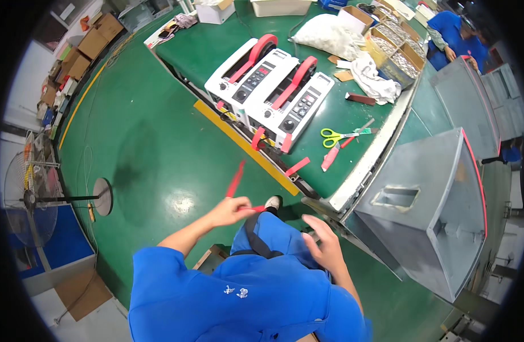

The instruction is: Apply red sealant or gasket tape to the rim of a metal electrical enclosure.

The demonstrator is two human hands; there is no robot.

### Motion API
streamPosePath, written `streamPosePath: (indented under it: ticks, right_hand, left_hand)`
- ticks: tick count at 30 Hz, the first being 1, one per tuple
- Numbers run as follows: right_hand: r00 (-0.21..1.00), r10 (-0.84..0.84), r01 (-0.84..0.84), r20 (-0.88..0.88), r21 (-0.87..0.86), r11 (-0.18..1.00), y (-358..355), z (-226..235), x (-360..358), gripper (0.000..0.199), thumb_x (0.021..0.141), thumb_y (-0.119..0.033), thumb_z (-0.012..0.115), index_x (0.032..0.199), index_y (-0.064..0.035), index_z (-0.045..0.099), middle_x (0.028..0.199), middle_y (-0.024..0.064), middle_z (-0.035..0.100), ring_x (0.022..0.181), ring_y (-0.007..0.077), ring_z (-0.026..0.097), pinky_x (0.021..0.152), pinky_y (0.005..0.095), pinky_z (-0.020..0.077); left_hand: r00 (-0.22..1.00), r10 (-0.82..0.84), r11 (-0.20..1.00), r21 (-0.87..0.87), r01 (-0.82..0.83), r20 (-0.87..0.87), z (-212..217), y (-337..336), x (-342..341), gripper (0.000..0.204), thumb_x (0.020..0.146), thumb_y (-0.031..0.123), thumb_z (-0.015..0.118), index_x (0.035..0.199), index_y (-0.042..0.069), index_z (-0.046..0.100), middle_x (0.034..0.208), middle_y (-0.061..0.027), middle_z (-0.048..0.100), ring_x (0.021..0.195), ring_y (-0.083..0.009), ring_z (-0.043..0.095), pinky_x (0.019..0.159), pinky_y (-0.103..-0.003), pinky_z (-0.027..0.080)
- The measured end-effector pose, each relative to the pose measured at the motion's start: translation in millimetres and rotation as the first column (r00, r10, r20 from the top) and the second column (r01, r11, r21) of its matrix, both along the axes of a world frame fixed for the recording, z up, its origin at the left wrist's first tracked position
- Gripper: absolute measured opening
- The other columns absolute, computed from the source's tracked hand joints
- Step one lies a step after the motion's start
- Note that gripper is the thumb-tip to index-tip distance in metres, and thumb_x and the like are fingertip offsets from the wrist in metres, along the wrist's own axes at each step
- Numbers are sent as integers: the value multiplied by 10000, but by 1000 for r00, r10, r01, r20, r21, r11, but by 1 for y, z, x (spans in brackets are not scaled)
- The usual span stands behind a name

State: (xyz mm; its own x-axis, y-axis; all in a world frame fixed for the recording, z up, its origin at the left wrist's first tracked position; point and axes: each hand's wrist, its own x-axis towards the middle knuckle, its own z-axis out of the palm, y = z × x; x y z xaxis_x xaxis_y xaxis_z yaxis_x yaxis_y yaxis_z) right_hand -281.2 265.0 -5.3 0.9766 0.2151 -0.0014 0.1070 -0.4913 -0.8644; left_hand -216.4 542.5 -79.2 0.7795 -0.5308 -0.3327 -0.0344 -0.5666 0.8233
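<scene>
Fingers pinched, my left hand (230,211) holds red tape (236,180); a length sticks up past the hand and another bit points to the right. Whether this is one strip or two I cannot tell. My right hand (326,245) is held apart to the right, fingers stretched out, with nothing in it. Ahead on the green-topped table (188,54) stand two white tape dispensers (293,105), each with a red tape roll. Short red tape pieces (298,166) hang at the dispensers' fronts and the table edge.
Yellow-green scissors (332,137) and a red-handled knife (330,157) lie right of the dispensers. A grey metal box (410,199) with red edging stands at the right. Farther back are a white sack (330,37) and parts boxes. A co-worker (453,34) works there. A fan (31,196) stands left.
</scene>
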Motion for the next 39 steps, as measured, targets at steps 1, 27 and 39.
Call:
streamPosePath:
  ticks: [1,27,39]
  right_hand:
    - [993,66,-62,98,-42,997,9,12,11,389,755,-118,613,1119,-17,522,1083,161,549,1003,306,529,863,354,416]
    - [47,-988,986,150,149,69,-279,147,-299,94,803,-44,583,859,23,617,741,41,574,602,81,517,537,201,421]
    - [354,-929,882,107,292,370,-471,181,-341,102,816,-73,578,858,-6,514,728,43,559,641,103,556,558,213,455]
  left_hand:
    - [994,50,976,-206,-70,-98,20,-23,-2,149,791,175,609,758,47,539,571,-92,520,531,-160,519,502,-302,404]
    - [844,-499,852,-69,519,199,134,-224,26,100,811,43,573,863,-28,618,644,-63,605,547,-103,567,489,-225,449]
    - [864,-1,902,-373,218,503,213,-333,-11,190,887,184,501,791,21,519,618,3,468,503,-54,403,444,-191,316]
